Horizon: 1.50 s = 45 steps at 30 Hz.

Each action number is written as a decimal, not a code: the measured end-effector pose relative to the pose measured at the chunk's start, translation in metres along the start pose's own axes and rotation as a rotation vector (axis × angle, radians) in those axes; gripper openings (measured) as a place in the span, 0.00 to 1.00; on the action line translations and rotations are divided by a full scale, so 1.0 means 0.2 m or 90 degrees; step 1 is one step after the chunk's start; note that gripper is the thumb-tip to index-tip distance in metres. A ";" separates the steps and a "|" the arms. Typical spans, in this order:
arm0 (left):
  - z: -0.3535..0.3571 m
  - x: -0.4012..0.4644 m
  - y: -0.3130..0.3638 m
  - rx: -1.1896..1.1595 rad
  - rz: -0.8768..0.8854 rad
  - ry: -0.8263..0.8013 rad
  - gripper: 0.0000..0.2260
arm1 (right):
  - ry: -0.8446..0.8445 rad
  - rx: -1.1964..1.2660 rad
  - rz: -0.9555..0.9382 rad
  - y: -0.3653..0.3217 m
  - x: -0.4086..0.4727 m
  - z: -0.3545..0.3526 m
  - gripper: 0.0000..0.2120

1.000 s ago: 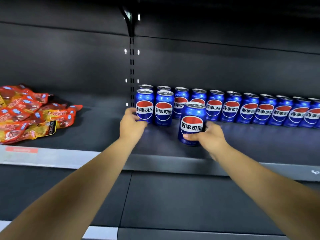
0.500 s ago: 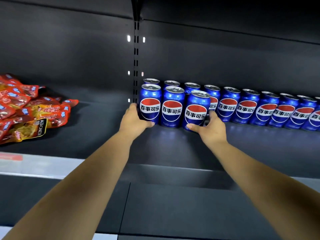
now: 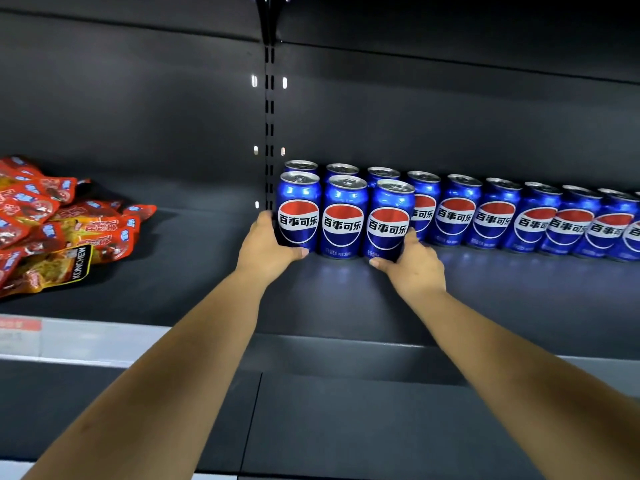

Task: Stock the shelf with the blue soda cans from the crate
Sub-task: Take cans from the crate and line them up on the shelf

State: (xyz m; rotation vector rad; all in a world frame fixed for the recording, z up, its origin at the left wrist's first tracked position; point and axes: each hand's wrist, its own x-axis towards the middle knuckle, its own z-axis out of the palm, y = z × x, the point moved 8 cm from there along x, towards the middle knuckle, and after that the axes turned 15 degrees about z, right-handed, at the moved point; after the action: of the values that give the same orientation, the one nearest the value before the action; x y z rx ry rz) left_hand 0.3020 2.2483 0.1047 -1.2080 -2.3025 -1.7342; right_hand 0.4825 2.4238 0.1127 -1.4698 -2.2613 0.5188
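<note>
The left hand (image 3: pixel 266 249) grips the leftmost front glossy blue aluminium soda can (image 3: pixel 298 211), thumb under its base, fingers hidden behind. The right hand (image 3: pixel 414 263) wraps the third front can (image 3: pixel 389 220), fingertips hidden too. Both cans stand upright on the dark metal shelf (image 3: pixel 346 289), with another can (image 3: pixel 343 216) between them. The back row (image 3: pixel 491 211) runs off frame right. Crinkled red and yellow snack packets (image 3: pixel 52 223) are cut off left.

Blue soda cans (image 3: pixel 343 220): three front, roughly ten behind; far right cropped. Hands: two. Snack packets (image 3: pixel 69 230): uncountable pile.
</note>
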 end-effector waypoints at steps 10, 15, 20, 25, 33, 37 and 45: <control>-0.09 -0.07 0.08 0.004 -0.034 0.071 0.32 | 0.010 0.112 0.005 0.03 -0.09 -0.13 0.32; -0.13 -0.21 0.28 0.116 0.031 0.093 0.21 | 0.037 0.130 -0.043 0.04 -0.24 -0.30 0.24; -0.04 -0.44 0.47 0.176 0.095 0.064 0.17 | 0.036 0.126 -0.089 0.13 -0.43 -0.42 0.21; 0.09 -0.70 0.68 0.255 0.153 0.018 0.16 | 0.019 0.096 -0.143 0.26 -0.63 -0.51 0.22; 0.36 -1.24 0.85 0.328 0.130 -0.094 0.17 | -0.076 0.066 -0.111 0.70 -0.96 -0.53 0.19; 0.50 -1.52 0.86 0.355 0.099 -0.152 0.17 | -0.104 -0.006 -0.113 0.93 -1.13 -0.52 0.18; 0.75 -1.87 0.90 0.398 0.060 -0.271 0.18 | -0.147 -0.091 -0.076 1.24 -1.33 -0.55 0.14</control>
State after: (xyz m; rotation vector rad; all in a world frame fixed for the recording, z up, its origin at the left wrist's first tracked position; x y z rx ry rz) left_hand 0.7304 2.1777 0.0286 -1.5911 -2.6327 -0.6593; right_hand 0.8298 2.2845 0.0478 -1.3915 -2.5957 0.5238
